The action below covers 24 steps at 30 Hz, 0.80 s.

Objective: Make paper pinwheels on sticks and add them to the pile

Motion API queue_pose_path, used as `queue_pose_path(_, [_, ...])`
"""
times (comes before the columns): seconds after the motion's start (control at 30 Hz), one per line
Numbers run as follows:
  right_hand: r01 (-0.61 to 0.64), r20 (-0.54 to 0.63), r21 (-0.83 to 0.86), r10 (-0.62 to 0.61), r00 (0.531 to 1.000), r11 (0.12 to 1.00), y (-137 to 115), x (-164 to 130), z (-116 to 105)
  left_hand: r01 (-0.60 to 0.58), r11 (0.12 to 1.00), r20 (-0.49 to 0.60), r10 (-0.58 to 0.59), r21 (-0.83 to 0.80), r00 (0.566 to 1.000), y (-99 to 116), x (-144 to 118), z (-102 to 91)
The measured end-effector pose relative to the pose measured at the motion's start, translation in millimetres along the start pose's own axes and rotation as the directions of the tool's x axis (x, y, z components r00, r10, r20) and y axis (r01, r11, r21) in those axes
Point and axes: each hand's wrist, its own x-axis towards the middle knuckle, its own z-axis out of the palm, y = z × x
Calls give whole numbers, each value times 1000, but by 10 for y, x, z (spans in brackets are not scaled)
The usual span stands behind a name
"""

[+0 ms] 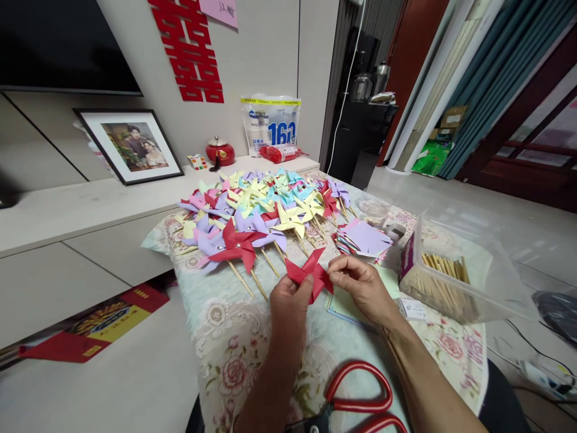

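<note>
Head camera, looking down over a small table [234,355] with a floral cloth, and nearest to us lie red-handled scissors [356,403] at the bottom edge, untouched. Just beyond them our left hand [291,307] and right hand [363,288] meet over the cloth, each with fingers pinched shut on one side of a red paper pinwheel [311,273] — its blades are folded in toward the middle, and we see no stick on it yet. Under the right wrist sits a thin stack of pale sheets [347,304]. To the right stands a clear plastic box of wooden sticks [444,279], well stocked, and just beyond the hands a fanned stack of cut coloured paper squares [365,237] with a lilac one on top. Farther back a large heap of finished pinwheels [261,210] in red, lilac, yellow, pink and blue covers the far half of the table, sticks pointing toward us. We judge the work well along — many wheels are done, one is in hand, and the squares and sticks left suggest more to make. Behind, a low cabinet carries a framed photograph [130,147], a red lidded pot [220,151] and a white bag with blue print [270,123], under a red paper-cut character [189,51] on the wall.
</note>
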Motion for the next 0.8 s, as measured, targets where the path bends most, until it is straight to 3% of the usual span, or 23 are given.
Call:
queue_pose_path(0.2, [85, -12, -231, -90, 996, 969, -35, -5, 14, -40, 997, 27, 39, 59, 999, -10, -7, -8])
queue_pose_path(0.8, [-26, -41, -241, 17, 999, 970, 20, -5, 81, -65, 995, 68, 60, 74, 996, 5, -52, 35])
